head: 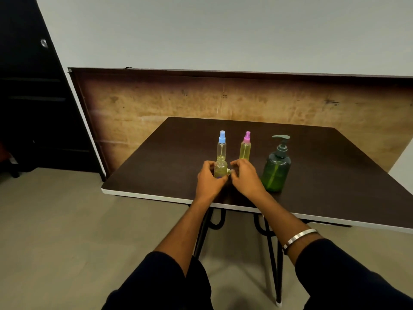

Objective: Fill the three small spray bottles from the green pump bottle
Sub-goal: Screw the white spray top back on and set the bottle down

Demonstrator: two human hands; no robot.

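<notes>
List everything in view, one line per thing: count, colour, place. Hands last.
Capped spray bottles: 2, yellowish, blue cap and pink cap, table middle.
Open spray bottle: 1, yellowish, no cap, in front of the blue-capped one.
Pump bottle: 1, green, right of the sprays.
Table: 1, dark brown, white edge, black legs.
Board: 1, brown wood, against the wall.
Bracelet: 1, silver, right wrist.
Left hand: grips the open bottle.
Right hand: beside it, pinching something small and pale.
</notes>
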